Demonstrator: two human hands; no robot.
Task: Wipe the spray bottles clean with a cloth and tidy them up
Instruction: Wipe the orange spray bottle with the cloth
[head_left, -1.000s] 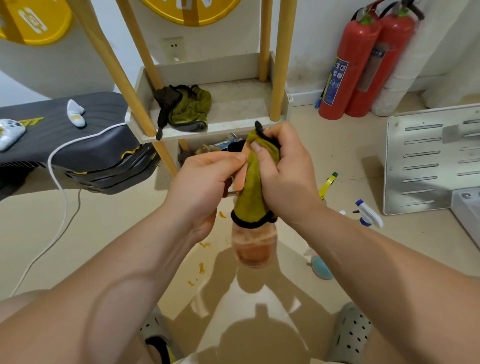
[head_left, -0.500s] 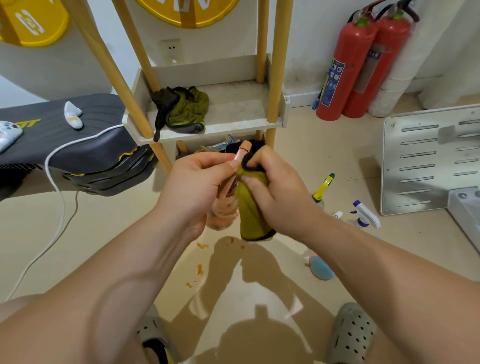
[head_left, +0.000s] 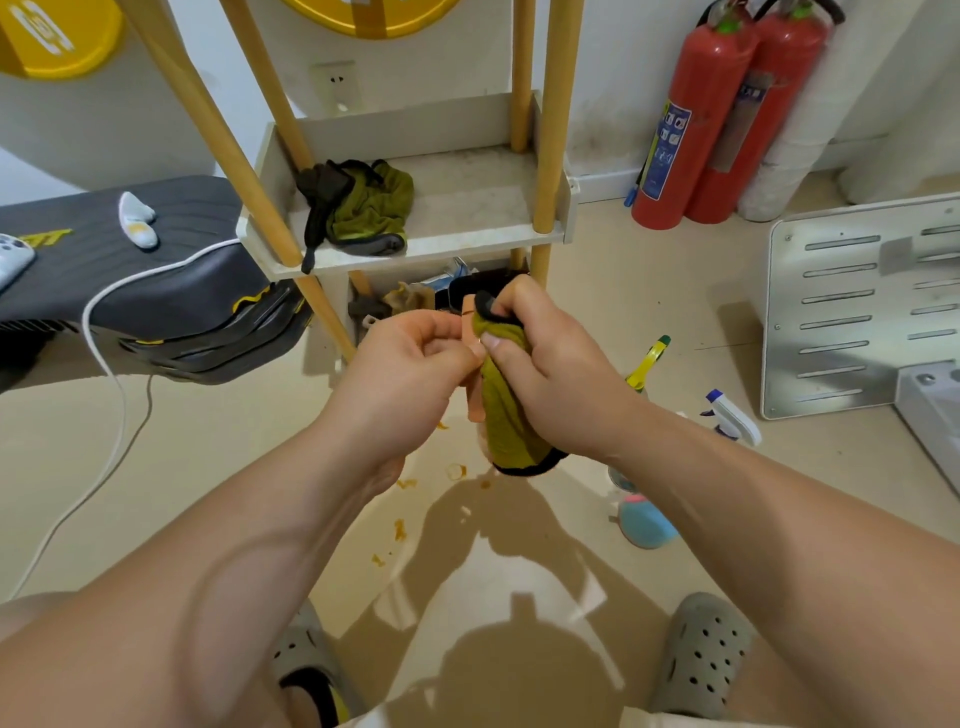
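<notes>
1. Left hand (head_left: 410, 374): fingers curled, pinching the head of the peach translucent plastic spray bottle (head_left: 474, 408), which is held in the air above the floor.
2. Right hand (head_left: 556, 374): clamped on the olive-green cloth with black edging (head_left: 506, 421), wrapped round the bottle's body.
3. Handling, as judged: light, stiff, smooth plastic, likely slippery; best held at the neck, with the cloth round the body.

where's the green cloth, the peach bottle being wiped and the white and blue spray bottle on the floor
green cloth (head_left: 506, 415), head view, on the fold hanging low
peach bottle (head_left: 475, 402), head view, on the bare strip left of the cloth
white and blue spray bottle (head_left: 731, 419), head view, on its white trigger head
</notes>
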